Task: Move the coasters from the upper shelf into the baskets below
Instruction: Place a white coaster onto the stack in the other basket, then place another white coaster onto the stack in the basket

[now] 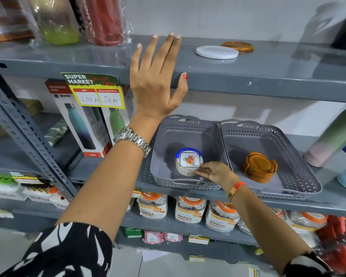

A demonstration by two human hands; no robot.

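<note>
On the upper grey shelf (268,74) lie a white round coaster (217,52) and, just behind it, a brown wooden coaster (238,46). My left hand (158,76) rests flat on that shelf's front edge, fingers spread, holding nothing. Below stand two grey perforated baskets. The left basket (168,136) holds a stack of floral white-and-blue coasters (189,161). My right hand (214,172) is inside it, with fingertips touching the stack's lower right side. The right basket (300,176) holds a brown wooden coaster set (259,166) in its holder.
Wrapped bottles (102,19) stand on the upper shelf at the left. Boxed bottles (84,124) and a price sign (94,90) sit left of the baskets, pastel bottles (332,140) to the right. Jars (190,209) fill the shelf underneath.
</note>
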